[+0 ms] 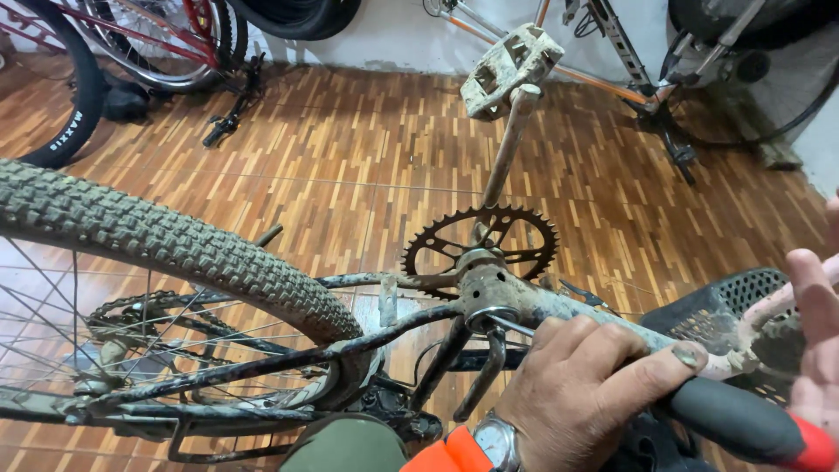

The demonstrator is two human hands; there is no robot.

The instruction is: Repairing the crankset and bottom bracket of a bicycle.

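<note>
The left hand [585, 398] is closed around the black handle of a tool [725, 419] with a red end, the fingers wrapped over it and the thumb lying along the top; the metal head of the tool sits at the bottom bracket [489, 293] of a muddy bicycle that lies upside down; the right hand [817, 350] is open at the right edge of the picture, fingers spread, holding nothing, and it is near the red end of the handle but I cannot tell if it touches; the chainring [481, 240] stands just behind the bracket, and the crank arm [507, 144] rises from it to a dirty pedal [509, 68]; the knobby rear tyre [175, 240] crosses the left side; a black basket [725, 306] is just behind the left hand; the floor [350, 149] is wooden parquet, and other bicycles [612, 44] stand along the wall.
</note>
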